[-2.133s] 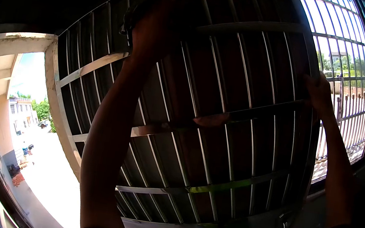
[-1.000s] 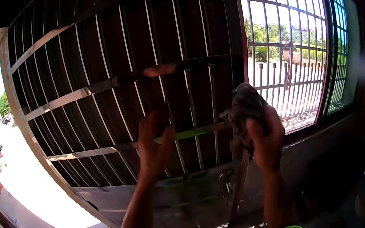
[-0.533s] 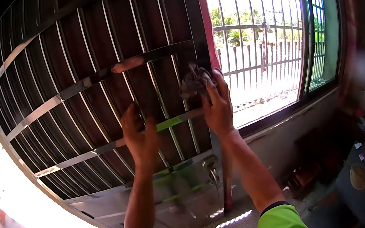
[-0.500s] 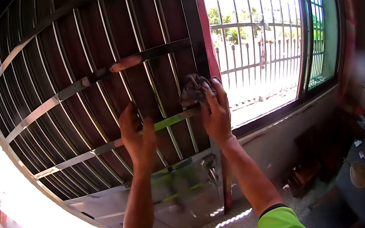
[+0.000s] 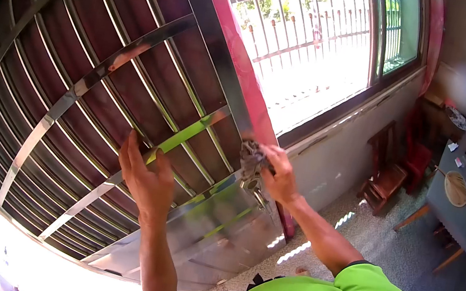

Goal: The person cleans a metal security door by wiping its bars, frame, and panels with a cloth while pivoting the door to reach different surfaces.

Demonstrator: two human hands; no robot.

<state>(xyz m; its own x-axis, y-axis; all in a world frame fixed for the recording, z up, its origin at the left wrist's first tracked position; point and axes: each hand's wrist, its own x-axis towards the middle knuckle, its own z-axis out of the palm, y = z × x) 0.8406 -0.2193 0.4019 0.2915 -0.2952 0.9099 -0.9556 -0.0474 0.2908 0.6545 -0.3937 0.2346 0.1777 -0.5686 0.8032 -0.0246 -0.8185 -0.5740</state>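
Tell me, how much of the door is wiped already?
The crossbars look shiny, so maybe they're done, but I can't see for sure which parts were wiped. In hand: the right hand holds a crumpled rag at the edge of the door, just above the handle. Perhaps left: the smooth lower panel, which the rag isn't on.

No txt, brands, nos. or signs legible. Sm. pale items (image 5: 459, 162) on counter (image 5: 439, 193): any print too sm. to read.

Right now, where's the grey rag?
Head view, just right of centre: the grey rag is in the right hand, at the barred door's edge, just above the handle.
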